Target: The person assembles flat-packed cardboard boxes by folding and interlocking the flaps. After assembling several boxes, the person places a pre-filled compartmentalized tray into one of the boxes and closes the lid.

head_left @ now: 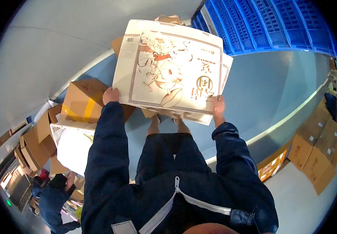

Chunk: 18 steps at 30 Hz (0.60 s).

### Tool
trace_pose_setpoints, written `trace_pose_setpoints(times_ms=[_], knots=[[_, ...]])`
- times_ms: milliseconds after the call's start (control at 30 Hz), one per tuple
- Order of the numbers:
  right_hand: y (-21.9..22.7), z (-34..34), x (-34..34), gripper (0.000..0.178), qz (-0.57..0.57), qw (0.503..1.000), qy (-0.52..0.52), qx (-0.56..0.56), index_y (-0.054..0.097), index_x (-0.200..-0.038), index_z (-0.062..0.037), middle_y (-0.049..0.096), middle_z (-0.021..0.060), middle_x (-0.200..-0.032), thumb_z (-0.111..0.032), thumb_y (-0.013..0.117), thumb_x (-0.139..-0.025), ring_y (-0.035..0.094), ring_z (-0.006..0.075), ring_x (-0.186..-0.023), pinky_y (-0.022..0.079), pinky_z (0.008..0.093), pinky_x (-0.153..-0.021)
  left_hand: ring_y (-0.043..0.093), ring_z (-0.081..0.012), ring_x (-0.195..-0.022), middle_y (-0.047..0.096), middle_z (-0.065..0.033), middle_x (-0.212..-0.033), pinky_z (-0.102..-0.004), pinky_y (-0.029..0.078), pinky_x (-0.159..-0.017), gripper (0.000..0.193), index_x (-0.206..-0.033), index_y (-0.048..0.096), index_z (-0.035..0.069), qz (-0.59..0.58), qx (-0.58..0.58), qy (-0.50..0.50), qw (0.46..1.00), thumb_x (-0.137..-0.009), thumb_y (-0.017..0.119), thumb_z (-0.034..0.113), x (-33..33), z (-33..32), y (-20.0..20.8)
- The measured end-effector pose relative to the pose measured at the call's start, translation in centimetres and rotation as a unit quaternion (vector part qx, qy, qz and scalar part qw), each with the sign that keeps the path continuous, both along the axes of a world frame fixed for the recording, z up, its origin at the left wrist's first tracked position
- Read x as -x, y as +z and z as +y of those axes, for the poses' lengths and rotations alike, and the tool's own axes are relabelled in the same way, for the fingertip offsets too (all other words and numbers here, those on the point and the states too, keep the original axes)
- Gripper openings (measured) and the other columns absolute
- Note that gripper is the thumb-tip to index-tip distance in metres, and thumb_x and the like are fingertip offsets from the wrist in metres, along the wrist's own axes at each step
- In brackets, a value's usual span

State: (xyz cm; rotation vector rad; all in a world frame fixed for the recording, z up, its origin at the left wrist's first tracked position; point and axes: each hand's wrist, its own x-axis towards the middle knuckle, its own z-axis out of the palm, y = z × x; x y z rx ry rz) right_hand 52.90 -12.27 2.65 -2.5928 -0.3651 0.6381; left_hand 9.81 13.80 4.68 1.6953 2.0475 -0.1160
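Dark-navy zippered fabric jacket [145, 191] fills the foreground while the left hand [111, 95] and right hand [218, 105] pinch near corners of rectangular white printed cardboard [172, 68], apparently layered, above blue floor [262, 89].

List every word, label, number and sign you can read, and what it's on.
White cardboard: large brown characters, one ringed, beside a drawing; wording not copied out here.
Same cardboard, upper left: barcode and fine print, too small to read.
Brown boxes, right: small white labels, too small to read.
Brown box, left: faint dark marking, too blurred to read.
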Motion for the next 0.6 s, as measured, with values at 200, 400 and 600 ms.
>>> trace_pose_setpoints(times_ms=[200,400,600], knots=[[-0.1,-1.2,-3.0,0.026,0.017,0.999,0.021,-0.017,0.061,-0.088,-0.0025,0.062,0.0142,-0.083,-0.025,0.055,-0.077,0.059,0.0286,-0.079,0.045,0.0373,-0.071,0.059,-0.0374,-0.092,0.061,-0.0212,-0.1,-0.0439,0.045,-0.082,0.049,-0.103,0.061,0.003,0.012,-0.005,0.053,0.998,-0.081,0.049,0.045,-1.3,-1.1,2.8],[-0.1,-4.7,-3.7,0.029,0.176,0.883,-0.313,-0.303,0.058,-0.086,0.0016,0.056,0.0083,-0.078,-0.026,0.049,-0.086,0.053,0.021,-0.073,0.042,0.0361,-0.067,0.052,-0.0433,-0.098,0.058,-0.0269,-0.099,-0.0433,0.041,-0.084,0.058,-0.098,0.056,-0.006,-0.095,-0.074,0.206,0.971,-0.093,0.032,0.046,-2.8,-6.3,3.4],[9.3,-2.8,-0.2,0.046,0.361,0.751,-0.334,-0.441,0.051,-0.112,-0.0001,0.058,0.0091,-0.104,-0.04,0.039,-0.093,0.053,0.0228,-0.097,0.04,0.0361,-0.084,0.049,-0.0243,-0.111,0.051,-0.0117,-0.125,-0.0325,0.035,-0.096,0.056,-0.128,0.043,0.0,-0.543,-0.155,0.4,0.722,-0.096,0.028,0.044,5.6,-11.7,9.5]])
